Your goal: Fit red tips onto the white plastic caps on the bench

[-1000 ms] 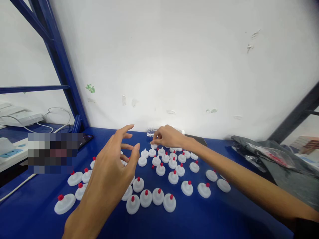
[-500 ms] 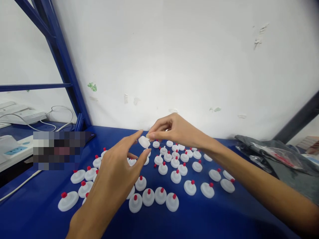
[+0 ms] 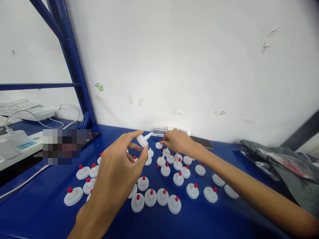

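Note:
My left hand (image 3: 124, 156) pinches a white plastic nozzle cap (image 3: 142, 140) between thumb and index finger, at its round base. The cap's bare spout tilts up and to the right, with no red tip on it. My right hand (image 3: 175, 138) is farther back on the table, its fingers closed at the small red tip (image 3: 160, 141) of a white nozzle cap (image 3: 159, 145) lying there. Its fingertips partly hide that red tip. Several similar white nozzle caps with red tips (image 3: 174, 204) lie around both hands; some have bare spouts.
A clear plastic bottle (image 3: 159, 131) lies along the wall, with a dark phone (image 3: 203, 142) beside it. Grey plastic bags (image 3: 281, 169) are at the right. A white power strip (image 3: 27, 146) and cables are at the left, near a blue metal frame (image 3: 74, 63).
My right hand has left the nozzle cap, now held by my left thumb and finger, and has moved right to another cap on the table. The view has shifted slightly.

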A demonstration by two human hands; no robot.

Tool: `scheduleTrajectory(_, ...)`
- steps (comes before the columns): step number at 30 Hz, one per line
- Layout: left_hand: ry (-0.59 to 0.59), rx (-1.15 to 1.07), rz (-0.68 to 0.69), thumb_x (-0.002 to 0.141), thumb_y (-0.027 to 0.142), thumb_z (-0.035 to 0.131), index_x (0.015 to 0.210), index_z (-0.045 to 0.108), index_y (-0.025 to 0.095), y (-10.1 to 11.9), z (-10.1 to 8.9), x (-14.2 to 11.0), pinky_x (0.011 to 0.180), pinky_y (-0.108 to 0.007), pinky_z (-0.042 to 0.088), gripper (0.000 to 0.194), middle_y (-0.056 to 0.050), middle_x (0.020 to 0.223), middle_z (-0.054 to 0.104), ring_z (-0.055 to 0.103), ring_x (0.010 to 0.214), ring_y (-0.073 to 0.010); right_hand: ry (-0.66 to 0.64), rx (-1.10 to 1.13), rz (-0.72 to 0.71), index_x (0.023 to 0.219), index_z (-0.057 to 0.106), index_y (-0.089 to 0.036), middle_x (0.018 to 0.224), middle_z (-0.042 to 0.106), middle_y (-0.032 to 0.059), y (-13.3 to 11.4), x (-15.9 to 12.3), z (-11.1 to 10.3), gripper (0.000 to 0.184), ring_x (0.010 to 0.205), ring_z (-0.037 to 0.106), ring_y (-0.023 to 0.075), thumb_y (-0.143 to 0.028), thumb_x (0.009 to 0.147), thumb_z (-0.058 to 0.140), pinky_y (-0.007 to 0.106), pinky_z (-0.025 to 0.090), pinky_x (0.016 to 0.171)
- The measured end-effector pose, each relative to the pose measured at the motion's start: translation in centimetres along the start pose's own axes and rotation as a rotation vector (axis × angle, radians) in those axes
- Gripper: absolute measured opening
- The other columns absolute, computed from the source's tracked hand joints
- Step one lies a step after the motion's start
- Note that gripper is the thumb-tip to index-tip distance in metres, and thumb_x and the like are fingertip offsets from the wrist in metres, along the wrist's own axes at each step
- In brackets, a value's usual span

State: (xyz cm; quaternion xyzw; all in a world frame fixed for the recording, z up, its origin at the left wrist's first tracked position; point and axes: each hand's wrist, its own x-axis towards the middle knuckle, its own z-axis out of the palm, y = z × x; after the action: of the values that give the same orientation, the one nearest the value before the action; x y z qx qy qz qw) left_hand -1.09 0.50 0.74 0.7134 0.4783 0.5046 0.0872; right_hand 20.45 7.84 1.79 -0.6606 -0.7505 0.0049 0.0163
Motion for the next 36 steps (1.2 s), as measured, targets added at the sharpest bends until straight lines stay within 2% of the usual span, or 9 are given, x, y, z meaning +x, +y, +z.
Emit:
scheduleTrajectory(4,-0.004,0.007,0.019,0.09,0.038,0.071,0.124,0.07,0.028,-0.1,-0.1,0.1,0.054,-0.027,0.051,0.035,0.004,0.083,0.074,0.059,0.048,-0.0101,-0.076,-0.097,0.051,0.124,0.067,-0.018,0.122,0.069,0.0088,-0.2,0.6,0.8,0.032,0.102,0.07,0.0213,-0.041,0.103,0.064,0.042,0.06,0.089)
scheduleTrajectory(10,0.016,0.004,0.072,0.09,0.037,0.071,0.124,0.071,0.028,-0.6,0.2,0.1,0.054,-0.027,0.051,0.036,0.005,0.082,0.074,0.057,0.046,-0.0094,-0.128,-0.139,0.055,0.129,0.064,-0.017,0.13,0.066,0.0103,-1.5,1.3,1.9,0.035,0.11,0.068,0.0244,-0.038,0.101,0.067,0.046,0.059,0.094)
scheduleTrajectory(14,-0.017,0.029,0.082,0.09,0.034,0.069,0.123,0.073,0.025,-0.7,0.3,0.1,0.065,-0.032,0.056,0.034,0.004,0.083,0.075,0.055,0.044,-0.0103,-0.106,-0.063,0.026,0.13,0.064,-0.017,0.13,0.066,0.0104,-1.8,1.6,1.9,0.036,0.111,0.068,0.0247,-0.037,0.101,0.068,0.046,0.059,0.094)
scheduleTrajectory(17,-0.065,0.072,0.063,0.089,0.033,0.068,0.124,0.073,0.023,-0.6,0.3,0.2,0.072,-0.036,0.057,0.036,0.003,0.082,0.076,0.058,0.047,-0.013,-0.049,0.073,-0.031,0.121,0.068,-0.016,0.12,0.071,0.0089,-1.3,0.9,0.7,0.027,0.105,0.07,0.0224,-0.034,0.101,0.068,0.044,0.06,0.092)
scheduleTrajectory(20,-0.123,0.114,0.04,0.088,0.031,0.068,0.124,0.074,0.022,-0.5,0.3,0.3,0.072,-0.037,0.057,0.037,0.002,0.081,0.077,0.06,0.051,-0.0159,0.012,0.29,-0.143,0.105,0.074,-0.017,0.101,0.078,0.0051,-0.4,-0.5,-1.2,0.014,0.092,0.073,0.0177,-0.028,0.102,0.064,0.034,0.059,0.086)
scheduleTrajectory(23,-0.161,0.123,0.023,0.089,0.031,0.066,0.126,0.074,0.022,-0.6,0.3,0.3,0.075,-0.038,0.057,0.039,0.002,0.079,0.078,0.063,0.054,-0.018,0.034,0.497,-0.256,0.105,0.076,-0.022,0.099,0.081,0.0025,0.0,-2.1,-2.9,0.019,0.09,0.075,0.0149,-0.035,0.103,0.062,0.025,0.057,0.077)
scheduleTrajectory(26,-0.162,0.114,0.025,0.09,0.033,0.065,0.128,0.073,0.021,-0.6,0.4,0.3,0.079,-0.04,0.058,0.041,0.002,0.078,0.078,0.062,0.052,-0.018,0.041,0.769,-0.342,0.103,0.079,-0.021,0.096,0.081,0.0032,-0.2,-3.3,-3.8,0.023,0.09,0.075,0.0156,-0.04,0.1,0.067,0.025,0.057,0.077)
scheduleTrajectory(29,-0.159,0.1,0.019,0.09,0.034,0.064,0.127,0.073,0.02,-0.5,0.5,0.2,0.079,-0.039,0.058,0.041,0.002,0.077,0.078,0.063,0.053,-0.0186,0.002,0.982,-0.387,0.097,0.082,-0.02,0.089,0.08,0.0041,-0.6,-3.7,-4.1,0.023,0.086,0.074,0.0166,-0.042,0.093,0.075,0.027,0.056,0.076)
scheduleTrajectory(36,-0.165,0.096,0.038,0.091,0.036,0.063,0.128,0.073,0.023,-1.0,0.5,0.2,0.075,-0.037,0.058,0.041,0.003,0.078,0.079,0.06,0.044,-0.0159,-0.108,1.134,-0.416,0.105,0.082,-0.021,0.086,0.079,0.0039,-0.3,-3.0,-3.0,0.03,0.082,0.073,0.0149,-0.046,0.089,0.08,0.025,0.052,0.072)
